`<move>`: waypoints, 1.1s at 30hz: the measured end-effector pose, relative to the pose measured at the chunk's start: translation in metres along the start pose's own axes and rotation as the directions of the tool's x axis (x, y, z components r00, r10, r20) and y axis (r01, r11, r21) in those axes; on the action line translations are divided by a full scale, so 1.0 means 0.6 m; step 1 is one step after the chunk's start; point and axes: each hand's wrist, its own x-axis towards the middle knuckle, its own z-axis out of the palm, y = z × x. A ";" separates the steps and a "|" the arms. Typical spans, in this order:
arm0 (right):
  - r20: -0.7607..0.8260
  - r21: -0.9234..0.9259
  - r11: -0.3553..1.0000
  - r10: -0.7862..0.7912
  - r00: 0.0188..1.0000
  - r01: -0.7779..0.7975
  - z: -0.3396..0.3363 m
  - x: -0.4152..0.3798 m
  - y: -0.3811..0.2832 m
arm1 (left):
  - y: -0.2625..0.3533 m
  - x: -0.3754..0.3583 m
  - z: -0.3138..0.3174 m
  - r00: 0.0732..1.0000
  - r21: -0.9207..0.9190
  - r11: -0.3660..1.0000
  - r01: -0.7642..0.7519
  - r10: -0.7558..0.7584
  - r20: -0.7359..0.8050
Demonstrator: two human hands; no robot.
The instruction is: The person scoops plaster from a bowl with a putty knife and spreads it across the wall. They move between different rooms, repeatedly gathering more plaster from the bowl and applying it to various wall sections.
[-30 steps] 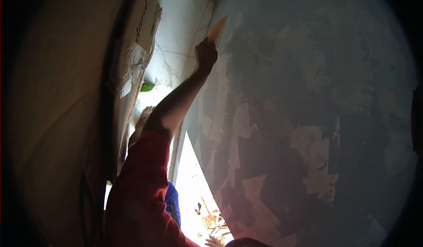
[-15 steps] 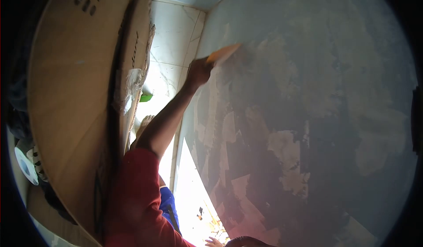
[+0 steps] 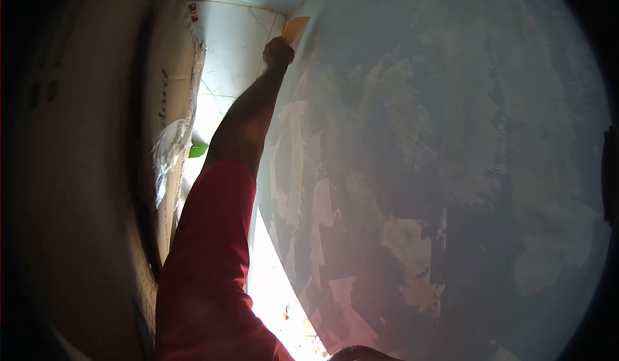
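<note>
My left hand (image 3: 279, 51) is wrapped round an orange putty scraper (image 3: 296, 29), at the far end of an outstretched arm in a red sleeve. The scraper's flat blade lies against the low part of the grey wall (image 3: 464, 264), close to the room's corner. Pale, uneven patches of filler (image 3: 406, 235) cover much of this wall, with darker grey between them. My right hand is out of view.
Large cardboard sheets (image 3: 169, 58) stand along the left, with torn clear plastic (image 3: 169, 151) on one edge. Something green (image 3: 198, 150) lies on the marbled floor tiles (image 3: 235, 45). Bright sunlight falls on the floor (image 3: 274, 271) below, where small debris shows.
My left hand has carried the scraper up and left across the wall toward the corner, straightening the arm. The view has shifted slightly. Fingers seen at the bottom edge earlier have left the frame.
</note>
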 end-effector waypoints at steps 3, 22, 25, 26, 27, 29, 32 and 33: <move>0.004 0.012 0.999 0.033 0.999 -0.033 0.008 -0.004 0.003 | -0.035 0.021 0.043 0.994 0.076 0.994 -0.072 0.065 0.093; 0.122 0.058 0.996 -0.069 0.990 0.062 -0.008 -0.097 0.097 | 0.045 -0.310 -0.231 0.908 -0.222 0.942 -0.253 0.310 0.282; 0.172 0.118 0.990 -0.103 0.980 0.084 -0.023 -0.120 0.142 | 0.073 -0.429 -0.302 0.922 -0.269 0.954 -0.135 0.220 0.319; 0.185 0.141 0.985 -0.121 0.975 0.096 -0.027 -0.128 0.150 | 0.086 -0.468 -0.331 0.923 -0.325 0.938 -0.123 0.228 0.310; 0.198 0.173 0.980 -0.135 0.971 0.101 -0.031 -0.137 0.162 | 0.096 -0.503 -0.361 0.923 -0.380 0.918 -0.110 0.236 0.302; 0.101 0.086 0.975 -0.212 0.972 0.204 -0.012 -0.190 0.123 | 0.103 -0.560 -0.405 0.950 -0.489 0.869 -0.077 0.214 0.230; 0.048 0.017 0.933 -0.360 0.932 0.360 -0.032 -0.194 0.128 | 0.103 -0.602 -0.425 0.988 -0.671 0.741 -0.009 0.108 0.106; 0.025 0.074 0.923 -0.380 0.925 0.377 -0.037 -0.177 0.144 | 0.110 -0.609 -0.441 0.998 -0.740 0.672 0.029 0.019 0.056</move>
